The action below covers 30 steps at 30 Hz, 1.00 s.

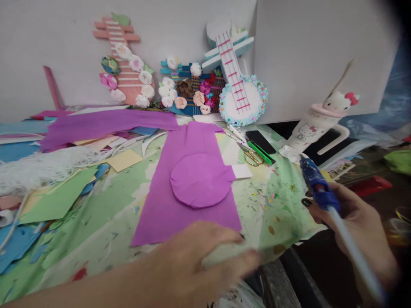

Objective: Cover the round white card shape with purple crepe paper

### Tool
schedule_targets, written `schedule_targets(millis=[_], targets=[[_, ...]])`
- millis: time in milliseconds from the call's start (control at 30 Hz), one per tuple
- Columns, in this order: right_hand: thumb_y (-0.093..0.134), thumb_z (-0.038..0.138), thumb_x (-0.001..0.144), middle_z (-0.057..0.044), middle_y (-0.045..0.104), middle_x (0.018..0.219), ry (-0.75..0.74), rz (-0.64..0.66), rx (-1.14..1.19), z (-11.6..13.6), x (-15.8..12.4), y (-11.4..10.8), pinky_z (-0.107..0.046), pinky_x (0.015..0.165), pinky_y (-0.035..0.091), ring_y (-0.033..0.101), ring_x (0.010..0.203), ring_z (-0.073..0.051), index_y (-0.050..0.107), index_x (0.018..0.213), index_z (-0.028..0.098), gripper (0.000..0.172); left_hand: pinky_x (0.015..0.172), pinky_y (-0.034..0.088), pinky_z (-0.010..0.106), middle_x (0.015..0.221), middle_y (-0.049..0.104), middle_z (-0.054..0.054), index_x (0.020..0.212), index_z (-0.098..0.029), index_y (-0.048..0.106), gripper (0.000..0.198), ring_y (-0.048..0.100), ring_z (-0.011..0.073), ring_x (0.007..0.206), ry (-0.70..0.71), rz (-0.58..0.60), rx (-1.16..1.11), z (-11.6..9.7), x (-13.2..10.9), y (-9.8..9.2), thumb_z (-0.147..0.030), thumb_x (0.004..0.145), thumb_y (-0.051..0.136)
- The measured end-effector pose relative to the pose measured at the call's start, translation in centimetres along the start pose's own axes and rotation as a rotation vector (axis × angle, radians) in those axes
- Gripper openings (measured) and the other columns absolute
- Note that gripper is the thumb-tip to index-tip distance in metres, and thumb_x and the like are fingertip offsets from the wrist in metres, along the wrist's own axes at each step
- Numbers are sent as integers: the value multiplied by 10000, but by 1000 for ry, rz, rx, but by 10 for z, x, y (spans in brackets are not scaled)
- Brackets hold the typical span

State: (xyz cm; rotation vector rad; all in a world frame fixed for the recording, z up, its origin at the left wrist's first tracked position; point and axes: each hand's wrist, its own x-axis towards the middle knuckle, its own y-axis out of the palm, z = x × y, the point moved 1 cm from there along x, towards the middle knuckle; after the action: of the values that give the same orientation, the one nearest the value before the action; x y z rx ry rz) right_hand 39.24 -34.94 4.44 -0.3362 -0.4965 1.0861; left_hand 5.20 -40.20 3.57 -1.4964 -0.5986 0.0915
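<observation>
My right hand (359, 222) grips a blue hot glue gun (321, 188) at the right table edge. A long pale glue stick (353, 248) sticks out of its back, and the nozzle points away from me. My left hand (205, 252), smeared by motion, is at the near edge of the table with thumb and fingers apart; I see nothing in it. Just beyond it lies a sheet of purple crepe paper (192, 222). On that sheet rests a round piece covered in purple paper (202, 179), with a white tab (243, 171) extending right.
Decorated craft guitars (131, 81) and a banjo-like one (239, 92) lean against the back wall. Gold scissors (253, 158), a green cutter (260, 152) and a phone (260, 141) lie behind. A tumbler (310, 128) stands right. Paper scraps (61, 196) and white cord (54, 164) cover the left.
</observation>
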Motion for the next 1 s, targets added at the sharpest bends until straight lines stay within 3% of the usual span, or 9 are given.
schedule_targets(millis=[67, 133, 267, 333, 467, 567, 767, 1000], targets=[[714, 328, 657, -53, 596, 748, 21, 72, 115, 11, -11, 9, -271, 409, 391, 484, 490, -139, 576, 915, 257, 302, 949, 476, 399, 1248, 583, 123, 1189, -145, 573, 322, 529, 255, 1164, 22, -32, 73, 23, 13, -3, -150, 906, 420], [672, 368, 727, -18, 561, 652, -3, 226, 240, 21, -23, 23, -253, 386, 342, 433, 433, -108, 585, 891, 227, 233, 920, 497, 407, 1183, 622, 163, 1159, -66, 583, 310, 569, 273, 1116, 24, -83, 161, 38, 20, 3, -180, 915, 429], [540, 456, 828, 26, 463, 506, 43, 604, 278, 34, -45, 63, -229, 373, 310, 418, 406, -102, 561, 790, 169, 290, 876, 523, 408, 1147, 634, 202, 1156, -3, 576, 439, 605, 296, 1060, -32, -98, 193, 40, 12, 33, -351, 910, 472], [512, 440, 851, 22, 471, 535, -19, 705, 218, 42, -52, 80, -238, 420, 356, 451, 459, -112, 534, 743, 177, 285, 887, 516, 409, 1139, 639, 206, 1137, -1, 587, 446, 603, 298, 1064, -43, -110, 175, 36, 5, 45, -364, 904, 477], [522, 304, 862, -13, 564, 728, -339, 759, 33, 64, -55, 106, -286, 630, 430, 529, 692, -155, 531, 768, 195, 144, 914, 499, 424, 1099, 655, 205, 1095, 1, 611, 444, 600, 304, 1059, -65, -163, 136, 32, 0, 53, -375, 888, 498], [501, 236, 870, -31, 589, 803, -460, 817, -65, 77, -53, 122, -310, 703, 429, 532, 781, -177, 539, 808, 193, 85, 942, 479, 426, 1068, 666, 201, 1073, -12, 619, 405, 603, 291, 1055, -75, -178, 113, 32, 0, 52, -353, 879, 516], [484, 238, 882, -56, 584, 867, -520, 804, -212, 81, -51, 142, -349, 755, 422, 515, 847, -207, 552, 879, 180, 89, 962, 468, 417, 1114, 642, 223, 1074, -1, 616, 463, 583, 312, 1091, -94, -160, 104, 30, -3, 52, -404, 865, 519], [473, 208, 882, -44, 577, 841, -496, 815, -220, 76, -51, 146, -331, 737, 421, 515, 810, -193, 528, 858, 180, 66, 984, 446, 424, 1140, 628, 228, 1109, -1, 600, 471, 570, 310, 1114, -92, -140, 79, 32, -4, 53, -397, 873, 503]])
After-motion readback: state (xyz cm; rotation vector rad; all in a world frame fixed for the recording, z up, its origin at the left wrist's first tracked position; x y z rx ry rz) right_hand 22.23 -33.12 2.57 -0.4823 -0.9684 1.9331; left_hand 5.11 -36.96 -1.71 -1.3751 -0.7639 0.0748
